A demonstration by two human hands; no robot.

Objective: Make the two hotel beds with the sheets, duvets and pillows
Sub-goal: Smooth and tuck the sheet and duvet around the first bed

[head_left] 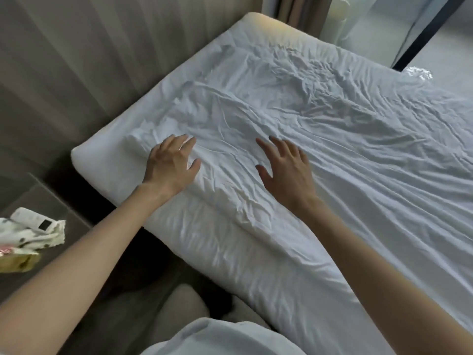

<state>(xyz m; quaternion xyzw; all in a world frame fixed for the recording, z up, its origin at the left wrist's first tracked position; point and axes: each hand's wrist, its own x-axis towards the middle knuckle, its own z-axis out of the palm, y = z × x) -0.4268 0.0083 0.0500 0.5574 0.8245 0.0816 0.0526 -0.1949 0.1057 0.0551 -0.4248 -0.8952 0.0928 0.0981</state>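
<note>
I am pressing my left hand (170, 166) flat on the wrinkled white fabric sheet (320, 139) lying across the bed (87, 160), near its corner, fingers (186, 143) straight and slightly apart, right hand (288, 170) resting alongside, fingers spread wide, gripping nothing

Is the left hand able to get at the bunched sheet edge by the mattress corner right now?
Probably yes. The left hand lies open on the sheet, right beside the bunched edge, holding nothing, with nothing between them.
</note>
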